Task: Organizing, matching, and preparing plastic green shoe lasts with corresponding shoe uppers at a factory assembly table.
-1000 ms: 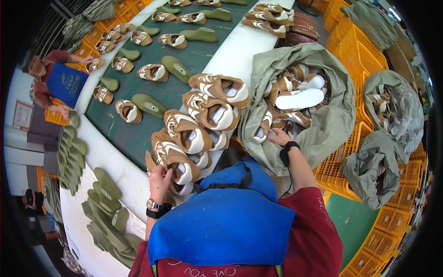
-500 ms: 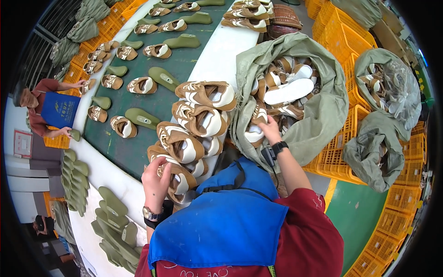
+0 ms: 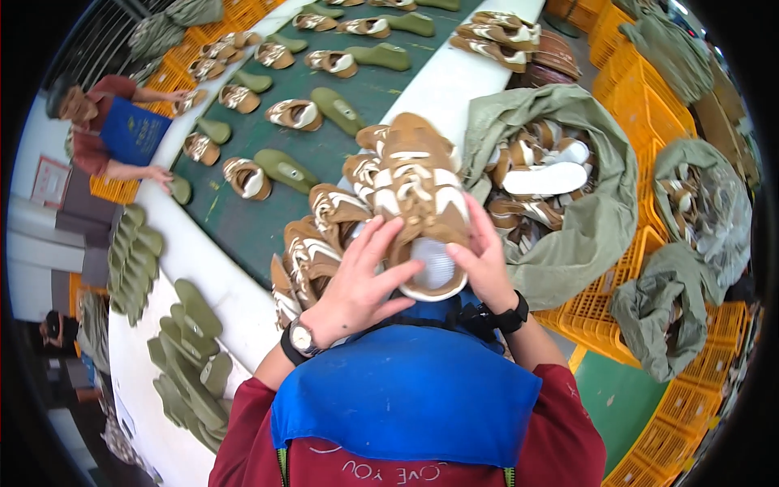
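Holding a brown and white shoe upper (image 3: 422, 203) between them, both hands are raised close to the camera above the blue apron (image 3: 406, 398); the left hand (image 3: 357, 284), with a wristwatch (image 3: 302, 338) on its wrist, presses spread fingers against the upper's left side, and the right hand (image 3: 485, 264), with a black band (image 3: 507, 315) on its wrist, grips the right side, thumb near the pale round opening at the bottom; the upper sits over a heap of similar uppers (image 3: 316, 235) at the near edge of the bench (image 3: 203, 268); to the right an open grey-green sack (image 3: 584, 219) holds more uppers beside yellow crates (image 3: 617, 316); green insoles (image 3: 191, 365) lie stacked at the left; farther off, a dark green belt (image 3: 268, 219) carries uppers and insoles, and another person (image 3: 114, 134) in a blue apron reaches toward it.
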Available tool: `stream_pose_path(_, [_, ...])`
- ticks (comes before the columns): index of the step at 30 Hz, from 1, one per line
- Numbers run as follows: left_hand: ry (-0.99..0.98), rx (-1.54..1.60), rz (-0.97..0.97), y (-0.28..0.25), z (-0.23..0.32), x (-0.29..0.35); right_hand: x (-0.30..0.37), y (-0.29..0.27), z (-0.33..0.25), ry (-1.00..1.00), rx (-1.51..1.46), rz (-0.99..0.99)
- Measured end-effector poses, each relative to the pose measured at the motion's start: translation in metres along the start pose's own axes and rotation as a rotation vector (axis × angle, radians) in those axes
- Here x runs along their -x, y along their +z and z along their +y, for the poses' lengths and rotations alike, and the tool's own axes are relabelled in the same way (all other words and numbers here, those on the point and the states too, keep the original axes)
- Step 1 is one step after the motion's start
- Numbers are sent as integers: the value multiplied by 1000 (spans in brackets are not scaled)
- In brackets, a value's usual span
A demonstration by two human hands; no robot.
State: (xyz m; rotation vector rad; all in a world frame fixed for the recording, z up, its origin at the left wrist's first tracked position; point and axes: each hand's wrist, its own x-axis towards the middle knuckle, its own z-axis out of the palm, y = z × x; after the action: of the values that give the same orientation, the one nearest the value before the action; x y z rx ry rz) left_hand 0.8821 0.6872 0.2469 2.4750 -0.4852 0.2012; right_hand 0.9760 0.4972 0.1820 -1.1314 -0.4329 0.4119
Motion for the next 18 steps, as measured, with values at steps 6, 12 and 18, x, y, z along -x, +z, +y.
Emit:
stream_pose_path(6, [-148,-23,185,-7,-27,50,-38,-30,30,174,246,-103])
stream_pose_path(12, [-435,-146,249,1,-41,120,-63,-219,112,431,252,750])
stream_pose_path(18, [-587,-36,288,15,-42,132,-71,-257,127,712,-11,954])
